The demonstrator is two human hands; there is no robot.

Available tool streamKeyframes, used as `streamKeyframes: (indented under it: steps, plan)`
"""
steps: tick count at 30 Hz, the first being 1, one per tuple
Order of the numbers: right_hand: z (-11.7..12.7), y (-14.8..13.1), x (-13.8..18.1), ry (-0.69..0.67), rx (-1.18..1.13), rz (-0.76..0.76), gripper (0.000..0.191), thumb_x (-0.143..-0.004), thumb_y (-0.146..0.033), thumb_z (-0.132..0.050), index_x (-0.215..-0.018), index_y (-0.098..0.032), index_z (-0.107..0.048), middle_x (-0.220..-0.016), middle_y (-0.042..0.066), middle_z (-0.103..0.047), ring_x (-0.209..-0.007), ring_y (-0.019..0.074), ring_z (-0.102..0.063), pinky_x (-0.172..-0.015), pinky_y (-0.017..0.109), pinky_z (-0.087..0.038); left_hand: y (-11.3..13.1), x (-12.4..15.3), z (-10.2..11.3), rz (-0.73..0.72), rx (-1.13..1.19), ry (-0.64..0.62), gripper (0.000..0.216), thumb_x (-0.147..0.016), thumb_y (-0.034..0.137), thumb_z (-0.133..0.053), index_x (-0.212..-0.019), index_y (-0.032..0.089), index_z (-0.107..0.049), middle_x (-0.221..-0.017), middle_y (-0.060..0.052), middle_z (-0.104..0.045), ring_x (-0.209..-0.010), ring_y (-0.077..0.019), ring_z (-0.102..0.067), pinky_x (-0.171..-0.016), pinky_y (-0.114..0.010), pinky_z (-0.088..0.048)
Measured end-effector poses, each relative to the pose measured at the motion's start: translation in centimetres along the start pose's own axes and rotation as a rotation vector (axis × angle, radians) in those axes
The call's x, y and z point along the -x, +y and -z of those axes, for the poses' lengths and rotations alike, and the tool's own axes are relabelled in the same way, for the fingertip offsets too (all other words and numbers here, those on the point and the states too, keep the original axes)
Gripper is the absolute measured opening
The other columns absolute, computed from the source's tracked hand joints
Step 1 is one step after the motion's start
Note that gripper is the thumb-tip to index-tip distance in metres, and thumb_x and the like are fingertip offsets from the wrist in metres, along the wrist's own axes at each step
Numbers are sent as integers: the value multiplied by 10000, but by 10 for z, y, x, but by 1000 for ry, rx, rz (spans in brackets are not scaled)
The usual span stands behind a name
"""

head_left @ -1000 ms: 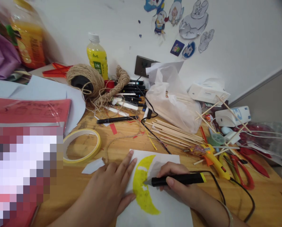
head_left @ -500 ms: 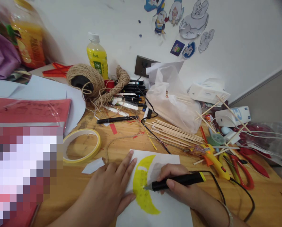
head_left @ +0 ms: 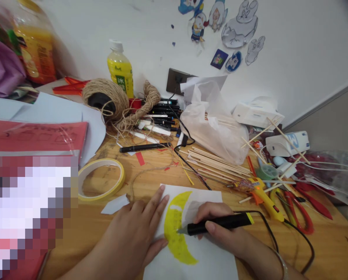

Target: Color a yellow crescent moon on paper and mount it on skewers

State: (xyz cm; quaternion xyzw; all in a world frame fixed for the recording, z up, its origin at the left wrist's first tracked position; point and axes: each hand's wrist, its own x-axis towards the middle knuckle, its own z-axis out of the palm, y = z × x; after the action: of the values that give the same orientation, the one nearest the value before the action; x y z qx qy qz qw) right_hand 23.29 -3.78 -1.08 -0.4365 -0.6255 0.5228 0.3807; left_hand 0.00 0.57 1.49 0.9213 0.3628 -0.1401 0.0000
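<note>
A sheet of white paper [head_left: 211, 256] lies on the wooden table, bearing a yellow crescent moon [head_left: 174, 225] with a small white gap near its upper part. My left hand [head_left: 136, 229] rests flat on the sheet's left edge, fingers stretched out and slightly apart. In my right hand [head_left: 217, 221] is a black marker [head_left: 232, 222] with a yellow end, gripped between thumb and fingers. The marker's tip touches the middle of the crescent. A scrap of white paper [head_left: 115, 204] sits just beyond my left hand.
Left stands a roll of yellow tape [head_left: 120, 177]. Behind are a twine ball [head_left: 115, 95], a capped marker [head_left: 145, 147], thin wooden sticks [head_left: 217, 163] and a drink bottle [head_left: 120, 72]. A yellow glue gun [head_left: 267, 202] with its cord and red-handled scissors [head_left: 299, 217] lie right.
The small white spot at the marker's tip is now filled with yellow. Both hands have stayed in nearly the same place.
</note>
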Motion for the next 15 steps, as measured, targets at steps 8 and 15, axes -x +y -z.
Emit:
streamKeyframes:
  steps: [8, 15]
  plan:
    - [0, 0, 0, 2, -9, 1, 393, -905, -527, -526, -844, -160, -653, -673, 32, -654, -603, 149, -598, -577, 251, -462, 0, 1, -1, -6, 0, 3, 622, -857, 305, -545, -1429, 137, -369, -1509, -187, -255, -953, -314, -634, -734, -447, -561]
    - [0, 0, 0, 16, -2, 8, 362, -909, -503, -537, -866, -163, -653, -681, 28, -655, -610, 145, -595, -577, 244, -453, 0, 1, -1, -3, -7, 2, 632, -849, 305, -555, -1431, 142, -368, -1510, -178, -269, -943, -313, -631, -731, -448, -559]
